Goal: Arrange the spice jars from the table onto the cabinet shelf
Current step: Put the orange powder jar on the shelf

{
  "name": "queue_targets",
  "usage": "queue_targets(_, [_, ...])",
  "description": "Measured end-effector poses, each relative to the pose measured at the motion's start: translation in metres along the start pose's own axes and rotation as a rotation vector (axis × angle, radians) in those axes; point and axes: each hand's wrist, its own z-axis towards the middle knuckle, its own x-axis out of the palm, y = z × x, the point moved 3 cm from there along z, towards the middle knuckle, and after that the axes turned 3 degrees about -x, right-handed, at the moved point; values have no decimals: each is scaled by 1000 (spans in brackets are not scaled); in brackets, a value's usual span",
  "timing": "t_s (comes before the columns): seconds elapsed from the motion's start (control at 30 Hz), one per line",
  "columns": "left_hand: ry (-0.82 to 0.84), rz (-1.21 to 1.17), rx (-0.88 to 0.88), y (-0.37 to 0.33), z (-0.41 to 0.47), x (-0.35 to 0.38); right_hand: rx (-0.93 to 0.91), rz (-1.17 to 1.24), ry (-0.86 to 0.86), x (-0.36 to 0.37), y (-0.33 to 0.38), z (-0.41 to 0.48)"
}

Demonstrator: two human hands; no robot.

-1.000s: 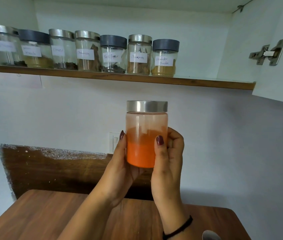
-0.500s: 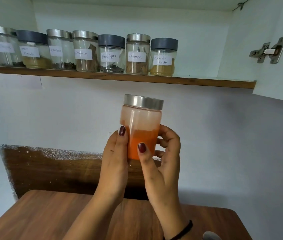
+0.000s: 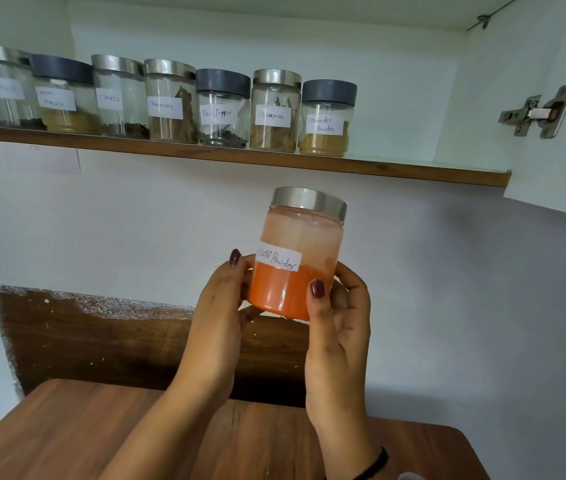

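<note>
Chilli powder jar (image 3: 300, 271), steel-lidded, slightly tilted, raised above the wooden table (image 3: 67, 438), gripped low from both sides: left hand (image 3: 219, 327) curled round its left side, right hand (image 3: 338, 341) wrapped round the right, thumb across the front. Farther up, cabinet shelf (image 3: 395, 168) with seven labelled jars (image 3: 222, 109) in a row, coriander powder seemingly at the right end, leftmost label too blurred to read.

Soft, even light is filling the frame, probably arriving from behind the camera. A grey shadow is spreading over the wall (image 3: 482, 323) at 4 o'clock. The shelf (image 3: 309, 163) is bowing under wide-angle distortion, and the leftmost jar (image 3: 2, 76) at 10 o'clock is blurring, its label smearing past reading.
</note>
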Motion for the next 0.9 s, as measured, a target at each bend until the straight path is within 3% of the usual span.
queue_targets(0.27, [143,-67,-103,1,-4,15,42,23,-8,-8,-9,0])
queue_targets(0.4, [81,-59,-99,3,-5,21,27,-128,-31,-12,-9,5])
queue_targets(0.57, [36,-34,-50,-8,1,28,-118,-289,-17,-21,4,15])
queue_targets(0.9, [25,59,0,-18,12,43,-140,-499,123,-31,23,24])
